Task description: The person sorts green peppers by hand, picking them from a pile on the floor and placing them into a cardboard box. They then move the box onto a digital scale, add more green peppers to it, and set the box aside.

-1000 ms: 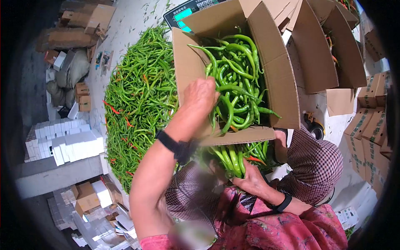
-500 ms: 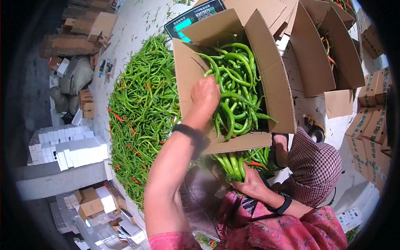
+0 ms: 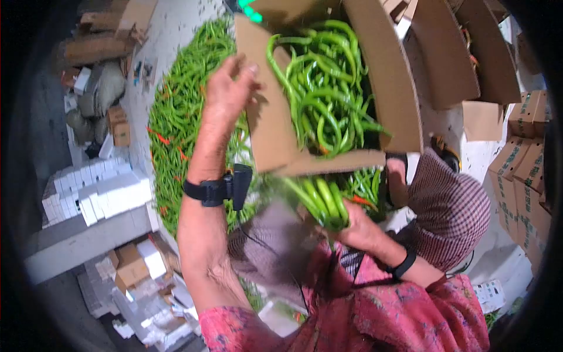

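My left hand [image 3: 230, 91] hovers above the left flap of an open carton, next to a large heap of green chili peppers [image 3: 190, 100]. Its fingers are apart and a little bent, with nothing visible in them. Long green chili peppers [image 3: 328, 88] lie loosely piled inside the carton [image 3: 384, 76]. Below the carton's near edge, my right hand [image 3: 355, 226] is closed around a bunch of green chili peppers [image 3: 322, 202]. The bunch's lower ends point toward me.
A scale display [image 3: 249, 10] glows green behind the carton. Another open carton [image 3: 443, 58] stands to the right, with stacked printed boxes [image 3: 516, 182] beyond it. White boxes [image 3: 99, 193] are stacked at left. Checked cloth [image 3: 448, 202] bulges beside my right forearm.
My left hand has come out of the carton, leftward, and its fingers have opened. My right hand still grips its bunch. The view has shifted, so the carton sits higher in it.
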`<state>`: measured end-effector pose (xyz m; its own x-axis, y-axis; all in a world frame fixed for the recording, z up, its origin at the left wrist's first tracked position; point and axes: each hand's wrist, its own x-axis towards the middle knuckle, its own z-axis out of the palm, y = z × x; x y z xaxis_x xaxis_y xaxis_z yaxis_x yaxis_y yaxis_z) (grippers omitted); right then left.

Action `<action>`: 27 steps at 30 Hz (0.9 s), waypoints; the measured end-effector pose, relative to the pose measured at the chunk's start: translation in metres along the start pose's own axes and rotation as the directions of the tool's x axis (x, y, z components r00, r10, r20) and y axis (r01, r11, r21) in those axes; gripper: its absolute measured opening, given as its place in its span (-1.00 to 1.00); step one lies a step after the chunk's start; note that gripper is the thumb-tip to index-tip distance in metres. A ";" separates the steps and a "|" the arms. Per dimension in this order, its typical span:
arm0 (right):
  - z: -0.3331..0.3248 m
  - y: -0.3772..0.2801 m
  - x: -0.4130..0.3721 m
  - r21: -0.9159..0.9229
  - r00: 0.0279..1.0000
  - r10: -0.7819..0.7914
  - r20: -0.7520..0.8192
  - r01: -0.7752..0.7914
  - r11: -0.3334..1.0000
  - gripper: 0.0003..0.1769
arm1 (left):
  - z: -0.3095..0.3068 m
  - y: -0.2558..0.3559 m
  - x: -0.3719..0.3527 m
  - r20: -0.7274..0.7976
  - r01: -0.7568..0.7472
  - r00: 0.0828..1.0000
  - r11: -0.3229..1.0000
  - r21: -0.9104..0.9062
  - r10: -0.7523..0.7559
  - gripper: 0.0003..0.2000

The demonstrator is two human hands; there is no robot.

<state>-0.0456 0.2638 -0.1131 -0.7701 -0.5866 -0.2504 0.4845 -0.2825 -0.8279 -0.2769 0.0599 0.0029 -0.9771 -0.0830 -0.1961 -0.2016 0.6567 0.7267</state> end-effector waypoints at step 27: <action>0.020 -0.039 -0.016 0.180 0.987 0.157 -0.030 -0.149 0.972 -0.53 | 0.050 -0.006 -0.245 0.226 0.384 0.922 0.680 -0.625 -0.313 -0.81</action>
<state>-0.0440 0.2689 -0.0668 -0.6968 -0.6009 -0.3917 0.6603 -0.3239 -0.6776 -0.0328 0.1133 0.0138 -0.8226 -0.1125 -0.5574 -0.5551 -0.0535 0.8301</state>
